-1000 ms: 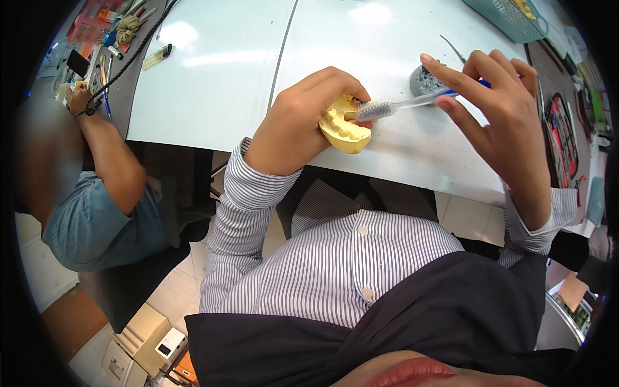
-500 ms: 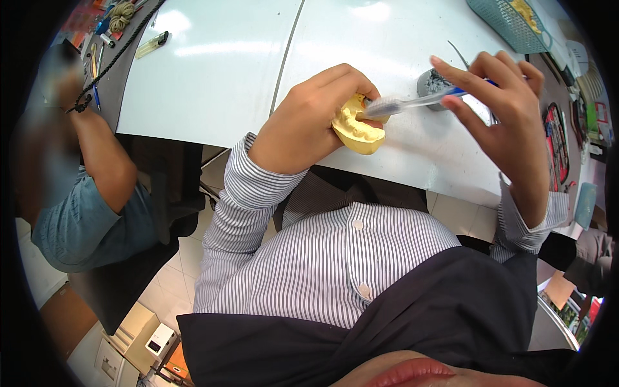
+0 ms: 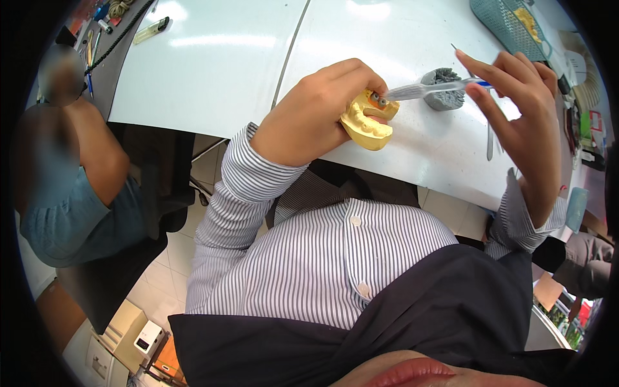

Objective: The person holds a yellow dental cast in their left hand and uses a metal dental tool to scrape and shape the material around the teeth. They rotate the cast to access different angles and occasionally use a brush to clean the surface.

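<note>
My left hand (image 3: 309, 116) is closed round a yellow plaster dental model (image 3: 369, 134), holding it above the near part of the white table. Two grey, ring-like spots in an orange-brown patch show on the model beside my fingertips. A toothbrush (image 3: 438, 89) with a clear and blue handle is pinched between the thumb and fingers of my right hand (image 3: 522, 97). Its bristle end lies at the model's upper edge, close to my left fingers; whether it touches cannot be told. Below the brush handle stands a grey, rough-topped lump or pot (image 3: 445, 102).
A thin metal tool (image 3: 490, 143) lies on the white table (image 3: 213, 77) by my right hand. At the far right is a teal basket (image 3: 506, 29) with yellow pieces. A clear-handled cutter (image 3: 151, 30) lies far left. Another person's arm (image 3: 100, 138) is at the left.
The brush head has moved from the middle of the dental model up to its far edge. The model is tilted a little differently, with the grey spots now showing. My right hand shifted slightly right.
</note>
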Demonstrator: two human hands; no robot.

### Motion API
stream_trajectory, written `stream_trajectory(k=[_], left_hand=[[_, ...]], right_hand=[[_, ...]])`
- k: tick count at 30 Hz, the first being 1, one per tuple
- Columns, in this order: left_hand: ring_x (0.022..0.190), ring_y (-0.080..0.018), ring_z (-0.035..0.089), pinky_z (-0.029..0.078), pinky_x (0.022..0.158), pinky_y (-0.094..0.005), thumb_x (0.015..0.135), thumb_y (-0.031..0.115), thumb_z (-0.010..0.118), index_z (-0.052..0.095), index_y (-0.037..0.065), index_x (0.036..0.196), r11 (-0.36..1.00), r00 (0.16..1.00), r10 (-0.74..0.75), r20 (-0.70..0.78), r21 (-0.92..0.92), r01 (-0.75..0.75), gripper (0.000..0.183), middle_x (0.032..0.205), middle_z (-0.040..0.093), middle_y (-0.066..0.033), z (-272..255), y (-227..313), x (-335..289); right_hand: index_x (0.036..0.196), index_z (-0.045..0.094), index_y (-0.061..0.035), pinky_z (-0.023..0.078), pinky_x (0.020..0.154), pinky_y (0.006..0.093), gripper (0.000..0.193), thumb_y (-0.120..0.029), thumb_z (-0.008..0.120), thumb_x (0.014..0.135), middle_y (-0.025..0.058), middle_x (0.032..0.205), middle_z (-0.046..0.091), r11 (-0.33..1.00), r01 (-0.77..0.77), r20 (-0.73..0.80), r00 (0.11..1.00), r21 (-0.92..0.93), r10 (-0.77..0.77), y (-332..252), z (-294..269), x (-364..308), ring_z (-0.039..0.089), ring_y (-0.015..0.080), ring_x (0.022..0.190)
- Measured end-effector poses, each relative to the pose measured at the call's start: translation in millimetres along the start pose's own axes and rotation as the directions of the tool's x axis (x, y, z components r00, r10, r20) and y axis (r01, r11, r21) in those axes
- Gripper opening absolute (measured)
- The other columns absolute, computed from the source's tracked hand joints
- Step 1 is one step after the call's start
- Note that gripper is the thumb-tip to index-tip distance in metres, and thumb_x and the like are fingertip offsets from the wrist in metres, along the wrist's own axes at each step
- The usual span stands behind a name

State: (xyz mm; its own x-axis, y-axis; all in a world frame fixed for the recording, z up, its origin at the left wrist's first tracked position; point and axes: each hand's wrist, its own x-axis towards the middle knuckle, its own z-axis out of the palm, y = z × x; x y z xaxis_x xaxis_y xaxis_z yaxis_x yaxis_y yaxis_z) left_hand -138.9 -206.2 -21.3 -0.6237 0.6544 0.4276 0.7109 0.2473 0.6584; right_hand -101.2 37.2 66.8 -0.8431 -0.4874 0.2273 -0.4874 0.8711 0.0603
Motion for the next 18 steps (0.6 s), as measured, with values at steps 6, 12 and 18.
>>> stream_trajectory(k=[6,12,18], left_hand=[[0.086,-0.0235,0.061,0.05,0.077,-0.0296,0.071,0.017,0.072,0.052,0.009,0.113,1.0,1.0,-0.012,-0.02,-0.028,0.011,0.048,0.091,0.06,-0.0088,4,1,1],[0.088,-0.023,0.06,0.05,0.079,-0.0299,0.072,0.017,0.071,0.051,0.01,0.116,0.999,1.0,-0.004,0.003,-0.032,0.004,0.049,0.094,0.06,-0.0083,2,-1,0],[0.088,-0.023,0.06,0.05,0.079,-0.0295,0.072,0.016,0.071,0.051,0.01,0.116,1.0,1.0,-0.004,-0.001,-0.03,0.004,0.049,0.093,0.06,-0.0088,2,-1,0]], right_hand=[[0.105,0.065,-0.0128,0.028,0.075,0.0289,0.028,-0.023,0.064,0.078,0.0005,0.066,0.045,1.0,-0.015,0.04,0.999,0.02,0.014,1,2,-4,0.044,0.0131,0.066],[0.098,0.068,-0.0141,0.029,0.073,0.0298,0.024,-0.028,0.065,0.078,0.0,0.065,0.047,0.999,0.039,-0.029,0.999,0.026,-0.038,1,13,3,0.047,0.0133,0.066],[0.097,0.068,-0.0141,0.027,0.074,0.0305,0.024,-0.029,0.065,0.078,-0.0013,0.066,0.048,0.998,0.065,-0.069,0.996,0.003,-0.064,-1,8,4,0.046,0.0121,0.066]])
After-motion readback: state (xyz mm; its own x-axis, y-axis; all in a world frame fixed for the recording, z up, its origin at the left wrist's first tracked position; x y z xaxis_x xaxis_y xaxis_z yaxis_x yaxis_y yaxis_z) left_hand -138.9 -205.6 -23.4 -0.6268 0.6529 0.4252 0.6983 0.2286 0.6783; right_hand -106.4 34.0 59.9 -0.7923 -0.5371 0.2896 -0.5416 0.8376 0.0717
